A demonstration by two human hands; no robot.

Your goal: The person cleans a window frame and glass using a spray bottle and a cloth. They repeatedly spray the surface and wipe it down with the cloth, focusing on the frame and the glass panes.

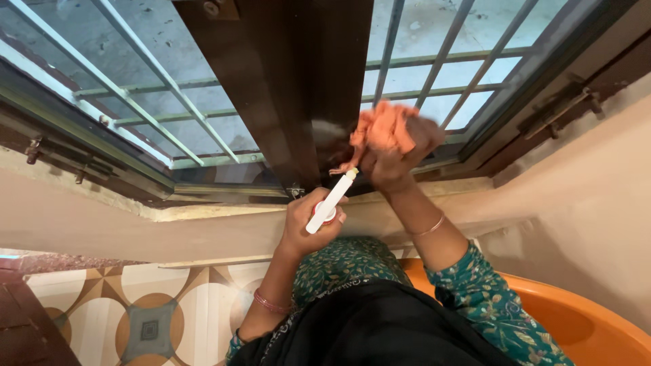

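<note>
window: dark brown glossy window frame post [298, 95] just beyond the fingers; grey metal grille [169, 102] behind it; pale sill ledge below the knuckles
basin: orange round plastic basin [583, 325] well behind both hands, near the person's body
right hand: right hand [397, 159] closed round crumpled orange cloth [381, 129]; cloth bulges above the fingertips, pressed at the post; motion-blurred
left hand: left hand [312, 220] wrapped round white plastic spray bottle with red collar [329, 203]; nozzle pointing toward the cloth, just under the right fingers
risk: loose cloth tail could snag on the grille; spray might hit the right hand rather than the post, judging from the nozzle's closeness; wet bottle may slip from the grip
</note>
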